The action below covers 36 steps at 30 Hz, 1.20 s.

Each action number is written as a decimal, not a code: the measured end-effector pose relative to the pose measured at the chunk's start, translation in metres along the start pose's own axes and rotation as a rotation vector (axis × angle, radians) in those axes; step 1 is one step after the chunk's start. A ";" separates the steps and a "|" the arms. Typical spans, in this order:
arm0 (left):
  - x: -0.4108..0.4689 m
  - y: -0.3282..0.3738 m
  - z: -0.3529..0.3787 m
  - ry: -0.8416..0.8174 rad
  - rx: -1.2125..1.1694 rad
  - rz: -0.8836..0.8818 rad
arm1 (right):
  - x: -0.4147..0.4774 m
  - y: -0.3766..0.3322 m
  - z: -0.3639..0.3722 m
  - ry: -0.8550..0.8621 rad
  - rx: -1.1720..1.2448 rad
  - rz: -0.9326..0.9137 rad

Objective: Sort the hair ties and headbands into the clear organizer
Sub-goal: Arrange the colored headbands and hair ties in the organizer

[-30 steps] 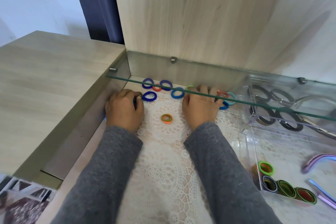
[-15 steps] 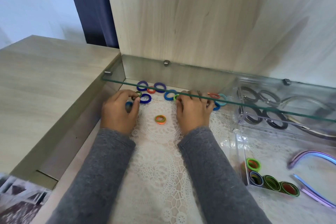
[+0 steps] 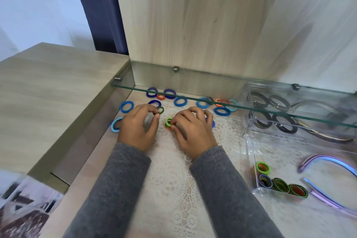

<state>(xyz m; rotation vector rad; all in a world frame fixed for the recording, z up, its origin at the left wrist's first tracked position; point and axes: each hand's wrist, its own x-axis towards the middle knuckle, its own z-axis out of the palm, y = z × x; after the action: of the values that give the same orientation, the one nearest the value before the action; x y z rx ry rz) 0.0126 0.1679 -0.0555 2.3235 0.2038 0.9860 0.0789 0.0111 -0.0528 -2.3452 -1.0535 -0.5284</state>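
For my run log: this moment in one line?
left hand pinches dark-green hair tie | right hand grips green-orange hair tie | clear organizer partly filled

left grip [image 3: 139, 127] pinches dark green hair tie [image 3: 160, 110] at fingertips | right grip [image 3: 193, 129] pinches green-orange hair tie [image 3: 168, 122], close beside left | blue hair ties [image 3: 180, 101] scattered on lace-covered surface [image 3: 173, 189] under glass shelf [image 3: 193, 95] | clear organizer [image 3: 249, 147] at right, rolled ties [image 3: 280, 184] upright in near compartment, purple headbands [image 3: 326, 160] beside them
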 end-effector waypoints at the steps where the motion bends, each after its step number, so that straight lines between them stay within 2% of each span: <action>1: -0.001 0.001 0.000 -0.009 -0.009 0.020 | 0.000 0.000 0.000 -0.005 -0.003 -0.004; 4: -0.002 0.003 0.000 -0.059 0.001 0.028 | 0.000 0.000 -0.001 -0.004 0.051 0.020; 8: -0.002 0.001 0.000 -0.156 0.001 0.056 | 0.000 0.002 -0.003 0.081 0.155 0.150; 12: -0.003 0.011 -0.001 -0.209 0.119 0.088 | 0.000 0.004 -0.002 0.102 0.186 0.222; 20: -0.003 0.016 -0.002 -0.288 0.203 0.075 | 0.000 0.005 -0.001 0.090 0.174 0.230; 25: -0.003 0.016 -0.003 -0.279 0.145 0.045 | 0.000 0.001 -0.003 0.072 0.192 0.215; 30: -0.002 0.015 -0.005 -0.188 0.085 -0.028 | 0.000 -0.001 -0.005 0.075 0.195 0.171; 36: 0.001 0.009 -0.001 -0.273 0.266 -0.194 | 0.000 -0.003 -0.004 0.038 0.085 0.073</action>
<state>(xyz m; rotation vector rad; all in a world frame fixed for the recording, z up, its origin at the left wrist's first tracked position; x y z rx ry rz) 0.0119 0.1612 -0.0496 2.5893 0.4624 0.5671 0.0759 0.0109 -0.0488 -2.2811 -0.9505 -0.4895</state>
